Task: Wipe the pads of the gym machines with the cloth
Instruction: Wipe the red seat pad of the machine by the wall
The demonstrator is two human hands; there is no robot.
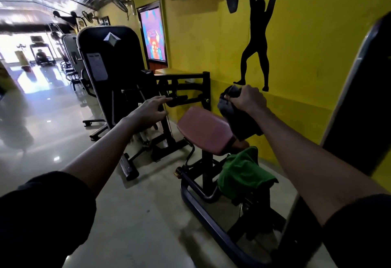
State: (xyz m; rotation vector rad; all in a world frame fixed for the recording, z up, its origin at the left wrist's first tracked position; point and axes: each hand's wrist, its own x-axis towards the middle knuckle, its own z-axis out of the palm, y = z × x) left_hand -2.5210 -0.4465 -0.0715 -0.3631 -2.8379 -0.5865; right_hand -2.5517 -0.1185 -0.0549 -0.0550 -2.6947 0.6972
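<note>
while the right grip (246, 98) is curled tight round a bunched fold of the dark cloth (239, 121), the rest of that cloth hangs loose straight below the grip and drapes toward the near right edge of the reddish pad (203, 130). whether its hem rests on the pad or hangs just clear of it cannot be told. the pad lies below and to the left of the right grip, tilted on its black post.

the left grip (151, 109) is wide, fingers straight and spread, holding nothing. its fingertips reach toward a black handle (179, 99) just beyond them, and contact cannot be made out. a green cloth (243, 172) lies slung over the machine frame, well below the right grip.

the dark cloth looks light, soft and limp. it will likely fold and trail rather than push, so a fistful at the top gives little flat wiping face. it would probably serve better gathered into a wad under the palm, with the fingers spread over it. the pad looks like smooth vinyl over foam: firm enough to press on and a little slippery, needing no hold of its own, though a steadying hand on the frame may help. wiping of this pad seems about to begin.
</note>
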